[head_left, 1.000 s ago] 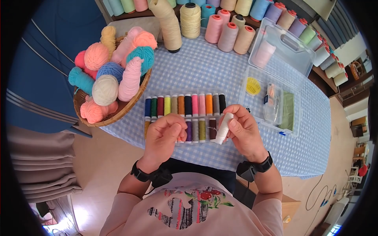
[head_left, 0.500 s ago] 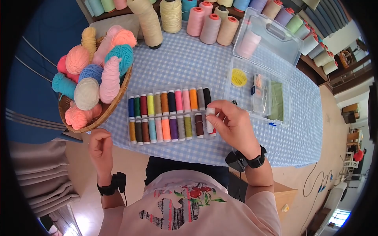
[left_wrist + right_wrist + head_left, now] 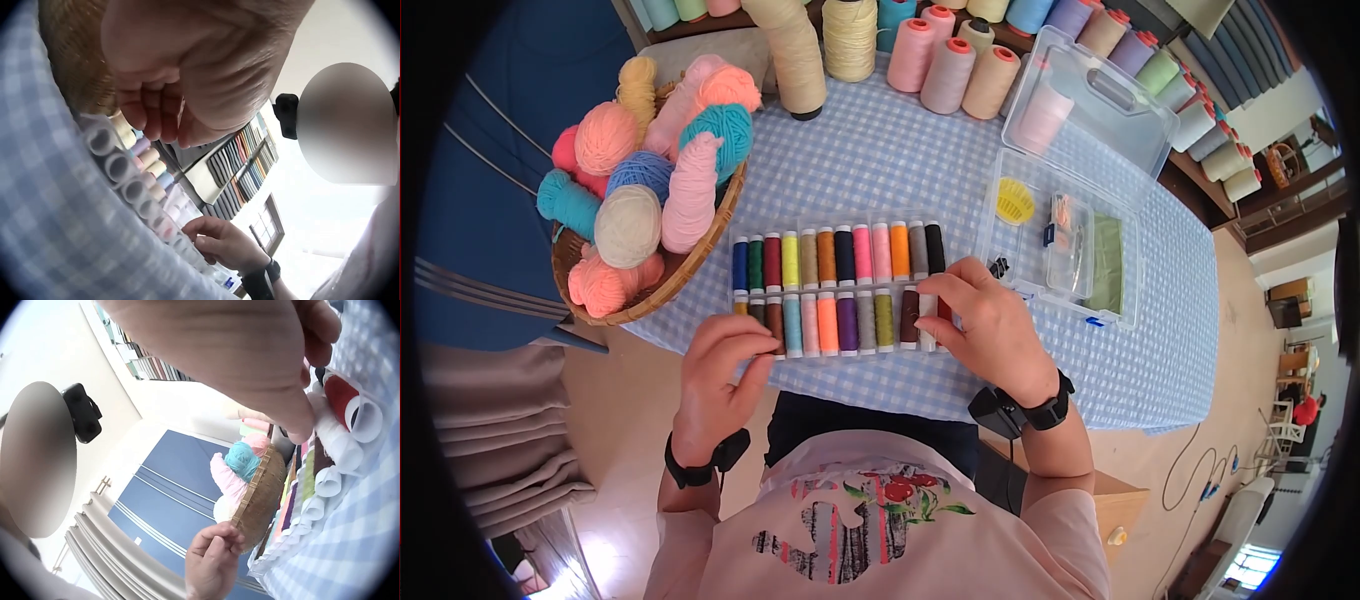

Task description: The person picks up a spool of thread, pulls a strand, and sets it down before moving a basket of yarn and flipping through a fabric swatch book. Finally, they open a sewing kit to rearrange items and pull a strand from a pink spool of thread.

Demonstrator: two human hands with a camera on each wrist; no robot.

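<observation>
Checked cloth (image 3: 800, 170) covers the tabletop (image 3: 1120, 390), a woven basket (image 3: 722, 215) of yarn at one side, thread cones (image 3: 948, 75) behind. The right hand (image 3: 1007, 340) pinches a white spool (image 3: 340, 445) in the clear case's (image 3: 830, 218) near row; the left hand's (image 3: 718, 380) grip is open beside the row's other end.

Clear, glossy plastic forms the thread case (image 3: 800, 221). Matt checked cloth covers the table (image 3: 880, 160). The basket (image 3: 720, 225) is rough, woven wicker.
</observation>
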